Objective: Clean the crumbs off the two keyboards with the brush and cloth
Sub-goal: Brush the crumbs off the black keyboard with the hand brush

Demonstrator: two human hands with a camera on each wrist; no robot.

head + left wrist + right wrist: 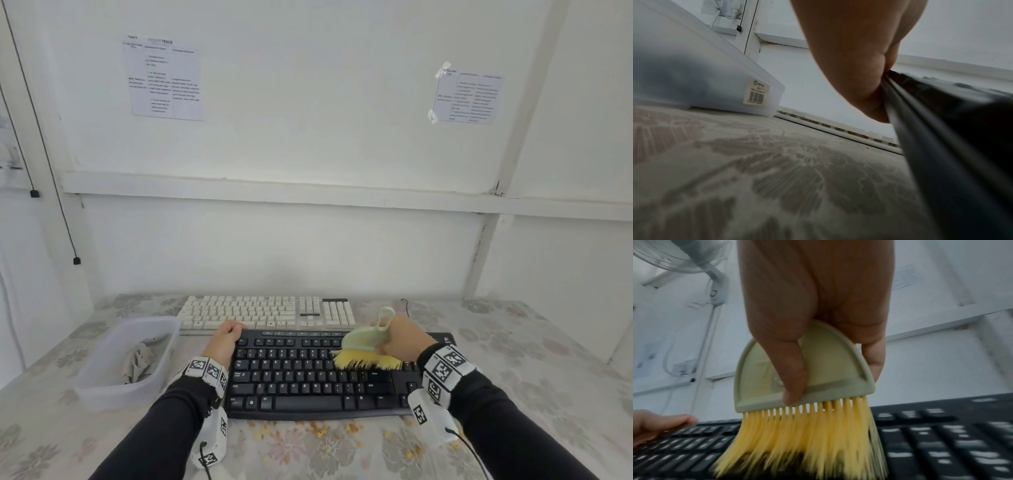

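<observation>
A black keyboard (318, 373) lies on the table in front of me, with a white keyboard (263, 311) just behind it. My right hand (400, 339) grips a pale green brush (363, 339) (818, 369); its yellow bristles (801, 443) touch the black keys (931, 443) right of centre. My left hand (226, 339) (855, 56) holds the black keyboard's (951, 129) far left corner, fingers curled over its edge. A grey cloth (138, 361) lies crumpled in a clear plastic box (102, 387). Yellow crumbs (322, 430) are scattered on the tablecloth along the black keyboard's near edge.
The clear box (701, 81) stands left of the keyboards, close to my left wrist. A floral tablecloth (531, 363) covers the table, and a white wall (308, 222) rises right behind it. A black cable (406, 305) runs off behind the keyboards at the right.
</observation>
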